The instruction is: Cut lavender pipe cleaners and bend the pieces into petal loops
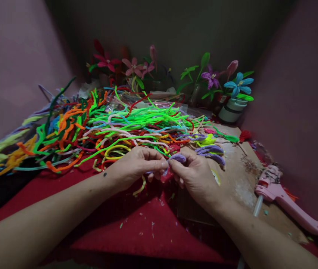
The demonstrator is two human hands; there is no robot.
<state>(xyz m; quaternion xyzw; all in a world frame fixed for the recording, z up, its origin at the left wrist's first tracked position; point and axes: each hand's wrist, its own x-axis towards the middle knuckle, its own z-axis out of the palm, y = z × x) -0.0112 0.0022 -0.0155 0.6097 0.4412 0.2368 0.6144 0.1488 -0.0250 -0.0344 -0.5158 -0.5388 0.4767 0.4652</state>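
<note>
A purple pipe cleaner (177, 158), bent into a petal-like loop, is pinched between both hands near the middle of the view. My left hand (145, 162) closes its thumb and forefinger on one end. My right hand (194, 172) grips the same piece just beside, fingertips nearly touching those of the left. Part of the loop is hidden behind the fingers. Beyond my right hand, several finished purple petals (211, 152) lie on a cardboard sheet (239, 168), with a yellow-green bundle (208, 140) behind them.
A big tangle of coloured pipe cleaners (136, 119) spreads across the back and left of the red cloth (142, 228). A pink glue gun (287, 201) rests on the cardboard at right. Pipe-cleaner flowers (239, 85) stand along the back, one above a pale jar (232, 110).
</note>
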